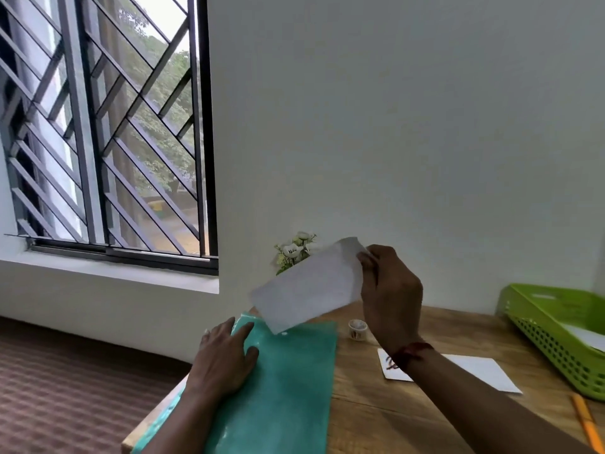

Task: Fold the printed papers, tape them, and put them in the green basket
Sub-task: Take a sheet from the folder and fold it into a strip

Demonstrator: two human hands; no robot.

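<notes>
Paper (pixel 307 286) in R hand (pixel 389 290); L hand (pixel 226 358) flat on teal mat (pixel 288 388).

Wood table (pixel 425 417), glossy teal mat (pixel 281 388) (plastic), perforated plastic basket (pixel 556 342).

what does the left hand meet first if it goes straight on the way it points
Likely the low corner of the folded paper in the right hand, just beyond the left hand on the mat; its height is unclear.

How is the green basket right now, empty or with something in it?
Not empty: the green basket holds at least one white paper, visible above its perforated near wall.
</notes>
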